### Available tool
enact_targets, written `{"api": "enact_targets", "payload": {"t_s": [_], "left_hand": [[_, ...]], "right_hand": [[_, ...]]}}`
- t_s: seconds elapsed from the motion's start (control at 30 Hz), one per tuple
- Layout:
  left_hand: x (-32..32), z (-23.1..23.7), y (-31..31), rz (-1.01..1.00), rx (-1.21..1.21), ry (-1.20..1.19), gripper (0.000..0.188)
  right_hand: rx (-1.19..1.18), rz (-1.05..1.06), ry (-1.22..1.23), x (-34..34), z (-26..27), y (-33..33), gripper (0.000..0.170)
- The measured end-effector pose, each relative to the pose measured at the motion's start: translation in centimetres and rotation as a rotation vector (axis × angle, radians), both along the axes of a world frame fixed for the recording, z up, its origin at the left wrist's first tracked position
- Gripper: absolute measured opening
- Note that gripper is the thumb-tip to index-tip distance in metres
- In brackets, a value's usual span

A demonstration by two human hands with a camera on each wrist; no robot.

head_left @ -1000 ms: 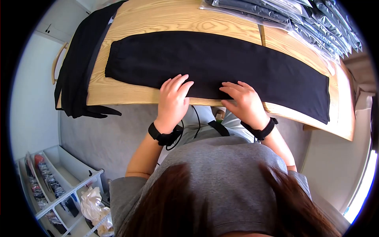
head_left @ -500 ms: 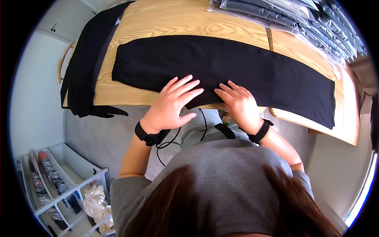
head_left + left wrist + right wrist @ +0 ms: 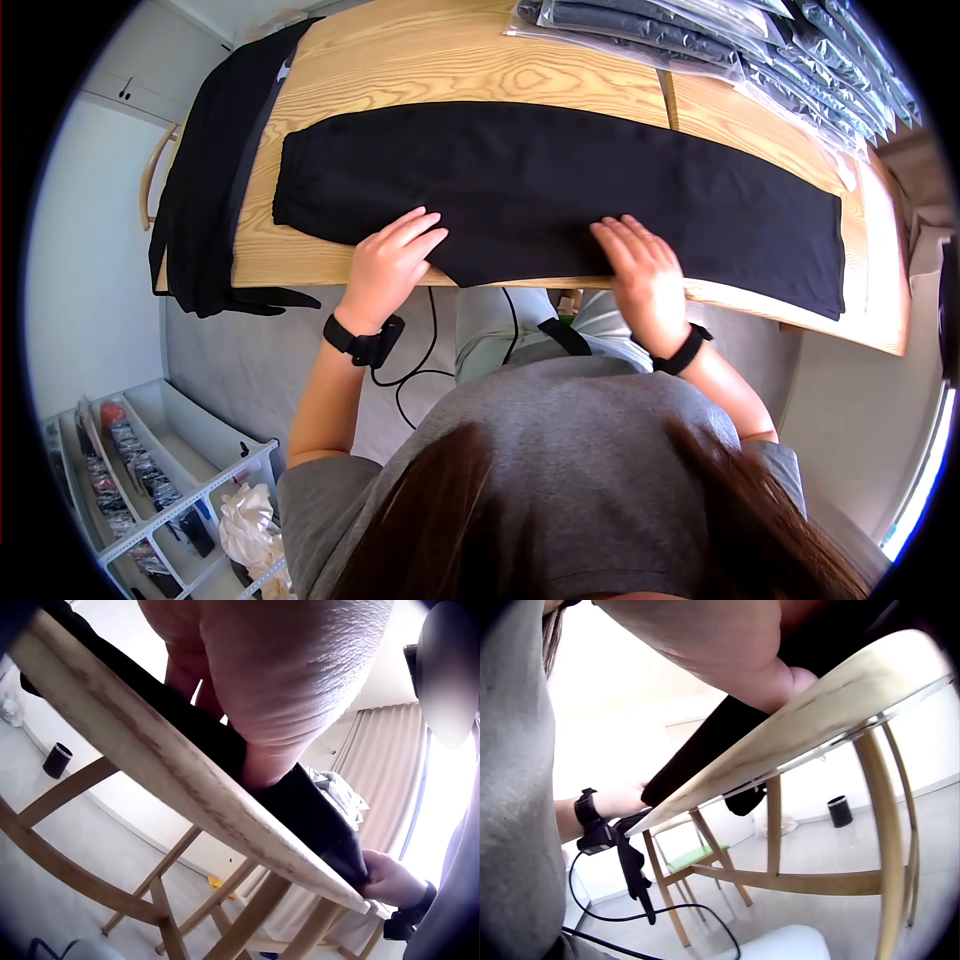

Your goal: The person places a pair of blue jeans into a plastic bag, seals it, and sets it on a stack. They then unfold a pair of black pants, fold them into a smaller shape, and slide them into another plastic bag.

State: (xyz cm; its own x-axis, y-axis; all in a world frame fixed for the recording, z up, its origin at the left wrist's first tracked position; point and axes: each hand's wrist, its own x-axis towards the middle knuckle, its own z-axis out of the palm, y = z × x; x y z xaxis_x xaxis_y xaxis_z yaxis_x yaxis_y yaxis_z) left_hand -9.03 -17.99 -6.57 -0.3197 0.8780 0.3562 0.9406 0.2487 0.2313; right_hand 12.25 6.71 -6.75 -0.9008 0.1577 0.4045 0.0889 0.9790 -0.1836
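Note:
Black trousers (image 3: 560,190), folded lengthwise, lie flat across the wooden table, with the gathered end at the left and a pointed corner at the front edge. The left hand (image 3: 388,265) rests its extended fingers on the near edge of the cloth, left of that corner. Farther right, the right hand (image 3: 645,285) lies with fingers extended on the near part of the cloth. In the left wrist view the left hand (image 3: 262,667) touches the black cloth at the table edge; the right wrist view has the right hand (image 3: 727,652) on it too.
Another black garment (image 3: 215,160) hangs over the table's left end. Bagged dark garments (image 3: 650,35) are stacked at the back right. A divided grey bin (image 3: 190,470) stands on the floor at the lower left. A cable (image 3: 667,907) hangs below the left wrist.
The left hand has moved left along the near edge, and the right hand has shifted to the right. The cloth's front corner now shows between the hands.

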Motion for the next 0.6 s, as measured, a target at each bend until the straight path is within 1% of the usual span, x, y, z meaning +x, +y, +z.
{"api": "enact_targets", "payload": {"t_s": [0.03,0.07,0.13,0.2,0.23,0.27,0.3,0.33,0.37,0.4,0.43,0.47,0.5,0.53,0.57,0.6], "left_hand": [[-0.1,0.0,-0.4,0.001,0.0,-0.001,0.037],[-0.2,-0.1,-0.8,0.015,0.004,-0.004,0.034],[-0.5,-0.2,-1.3,0.027,0.004,-0.009,0.031],[-0.8,-0.2,-1.5,0.025,0.057,-0.131,0.025],[-1.1,-0.1,-1.5,0.022,0.056,-0.132,0.025],[-1.2,0.3,-1.5,0.097,0.026,-0.236,0.021],[-1.3,0.8,-1.4,0.173,-0.004,-0.34,0.018],[-1.5,1.7,-0.8,0.242,-0.069,-0.351,0.014],[-1.7,2.2,-0.1,0.214,-0.039,-0.32,0.013],[-2.0,2.5,0.4,0.186,-0.009,-0.287,0.015],[-2.5,2.2,0.6,0.184,-0.01,-0.282,0.015],[-3.1,1.3,0.8,0.179,-0.056,-0.183,0.019],[-3.4,0.8,1.0,0.174,-0.103,-0.087,0.025],[-3.7,0.4,1.2,0.174,-0.102,-0.085,0.025],[-3.7,0.2,1.5,0.235,-0.139,-0.086,0.029],[-3.5,0.2,1.9,0.296,-0.177,-0.086,0.033]], "right_hand": [[0.036,-0.098,-0.008,1.2,-0.2,1.5,0.042],[0.022,-0.125,-0.025,1.8,-0.2,2.2,0.045],[-0.018,-0.112,-0.039,2.9,0.0,3.7,0.043],[-0.085,-0.04,-0.053,3.6,0.0,5.5,0.037],[-0.149,0.018,-0.084,3.7,0.6,6.5,0.033],[-0.226,0.076,-0.063,3.7,1.2,7.3,0.03],[-0.381,0.038,-0.144,3.6,2.4,7.6,0.027],[-0.536,-0.001,-0.225,3.5,3.6,7.9,0.024],[-0.668,-0.044,-0.23,3.0,4.4,8.2,0.019],[-0.67,-0.049,-0.239,2.5,4.7,8.7,0.017],[-0.504,-0.026,-0.216,2.0,4.6,9.1,0.016],[-0.336,-0.003,-0.192,1.6,4.4,9.6,0.016],[-0.334,-0.002,-0.189,1.3,4.1,10.1,0.016],[-0.278,-0.032,-0.213,1.1,3.5,10.5,0.015],[-0.223,-0.063,-0.237,1.0,3.1,10.8,0.015],[-0.223,-0.063,-0.238,0.8,2.8,10.9,0.015]]}}
